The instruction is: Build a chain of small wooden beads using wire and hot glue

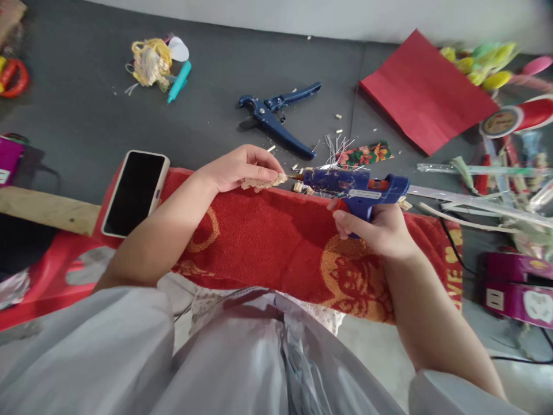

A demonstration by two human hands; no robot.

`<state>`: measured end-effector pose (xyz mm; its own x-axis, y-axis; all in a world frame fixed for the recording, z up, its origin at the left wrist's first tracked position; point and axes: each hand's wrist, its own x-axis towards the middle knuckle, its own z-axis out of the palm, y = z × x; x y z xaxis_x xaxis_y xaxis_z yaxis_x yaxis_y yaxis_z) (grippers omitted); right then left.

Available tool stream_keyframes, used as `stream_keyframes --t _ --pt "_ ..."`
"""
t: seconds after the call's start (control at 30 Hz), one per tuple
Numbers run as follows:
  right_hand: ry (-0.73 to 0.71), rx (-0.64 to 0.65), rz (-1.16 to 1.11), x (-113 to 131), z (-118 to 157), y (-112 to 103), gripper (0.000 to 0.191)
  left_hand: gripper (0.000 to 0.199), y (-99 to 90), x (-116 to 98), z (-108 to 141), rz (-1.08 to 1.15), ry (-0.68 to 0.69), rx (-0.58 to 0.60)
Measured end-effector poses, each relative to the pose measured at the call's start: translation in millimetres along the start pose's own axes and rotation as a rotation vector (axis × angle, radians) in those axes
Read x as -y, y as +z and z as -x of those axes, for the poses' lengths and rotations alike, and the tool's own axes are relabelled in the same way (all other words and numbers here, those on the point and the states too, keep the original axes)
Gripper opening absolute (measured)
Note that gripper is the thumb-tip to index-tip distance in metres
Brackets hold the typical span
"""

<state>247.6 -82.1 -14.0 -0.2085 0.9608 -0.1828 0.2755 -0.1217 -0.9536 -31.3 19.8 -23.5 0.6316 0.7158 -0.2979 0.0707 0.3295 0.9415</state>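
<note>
Though grubby, glue-gun (337, 181) in right fingers (356, 225)

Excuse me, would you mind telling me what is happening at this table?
A person's right hand grips a blue glue gun, its nozzle pointing at a beige piece held in the left hand; whether they touch is unclear. A red towel lies along the near edge of the table; a blue cutter lies beyond.
</note>
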Motion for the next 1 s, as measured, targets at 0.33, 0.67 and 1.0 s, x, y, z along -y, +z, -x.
stream_keyframes --t 0.33,0.67,1.0 --pt "0.017 -0.003 -0.012 5.4 -1.6 3.0 0.026 0.018 5.1 -6.7 2.5 -0.031 -0.037 -0.017" --pt "0.014 0.021 0.036 1.4 -1.9 -0.6 0.027 0.014 6.7 -7.7 1.8 -0.009 -0.009 -0.034" --pt "0.013 -0.085 0.136 1.7 0.9 -4.7 0.029 0.014 1.6 -1.2 0.0 -0.029 -0.038 -0.085"
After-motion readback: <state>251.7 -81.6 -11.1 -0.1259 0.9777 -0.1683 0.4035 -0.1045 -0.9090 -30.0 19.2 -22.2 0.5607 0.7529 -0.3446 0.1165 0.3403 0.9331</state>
